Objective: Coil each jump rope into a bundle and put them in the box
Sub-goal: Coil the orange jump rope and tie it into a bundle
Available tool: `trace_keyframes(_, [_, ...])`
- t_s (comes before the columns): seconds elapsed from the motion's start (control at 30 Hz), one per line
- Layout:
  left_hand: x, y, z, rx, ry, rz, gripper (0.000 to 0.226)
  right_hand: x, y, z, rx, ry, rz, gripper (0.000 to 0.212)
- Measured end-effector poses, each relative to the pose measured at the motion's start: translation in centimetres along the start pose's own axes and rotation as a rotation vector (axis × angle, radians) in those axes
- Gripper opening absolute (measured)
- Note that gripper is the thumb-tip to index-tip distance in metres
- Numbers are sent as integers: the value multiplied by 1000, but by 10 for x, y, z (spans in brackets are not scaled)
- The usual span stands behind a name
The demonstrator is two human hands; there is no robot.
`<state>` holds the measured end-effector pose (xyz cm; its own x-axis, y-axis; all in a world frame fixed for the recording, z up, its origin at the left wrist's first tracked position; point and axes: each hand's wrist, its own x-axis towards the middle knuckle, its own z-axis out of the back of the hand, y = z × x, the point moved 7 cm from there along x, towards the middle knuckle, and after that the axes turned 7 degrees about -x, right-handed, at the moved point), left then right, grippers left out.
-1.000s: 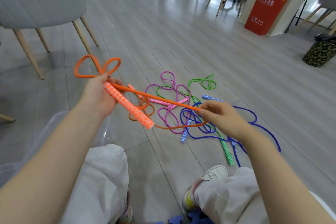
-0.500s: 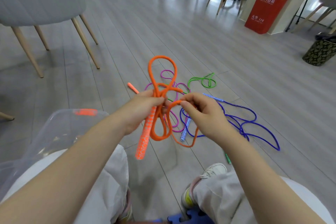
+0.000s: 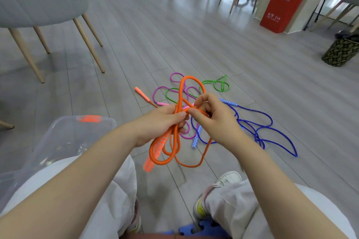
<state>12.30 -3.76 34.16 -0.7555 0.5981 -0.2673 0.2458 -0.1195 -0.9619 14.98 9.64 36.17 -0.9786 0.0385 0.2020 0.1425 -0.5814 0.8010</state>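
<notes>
Both hands [image 3: 186, 120] grip orange rope [image 3: 175, 141], loops vert.

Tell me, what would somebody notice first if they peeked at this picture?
Probably the bright orange jump rope right in the middle, bunched into loops between the left hand and the right hand, one loop sticking up, the others dangling. Just behind lies a colorful tangle on the grey floor: purple rope, green rope and pink rope. A red cabinet stands far right.
</notes>
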Motion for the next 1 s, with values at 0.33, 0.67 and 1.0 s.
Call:
trace_keyframes(0.33, [-7, -28, 72, 27, -348, -110, 17, 11, -28, 49, 8, -27, -188, 9])
trace_keyframes(0.67, [4, -8, 44, -201, -351, -38, 5, 2, 6, 11, 377, -130, -202, 21])
trace_keyframes(1.0, [2, -10, 1, 122, -152, -124, 22, 1, 13, 5, 525, -154, -184, 13])
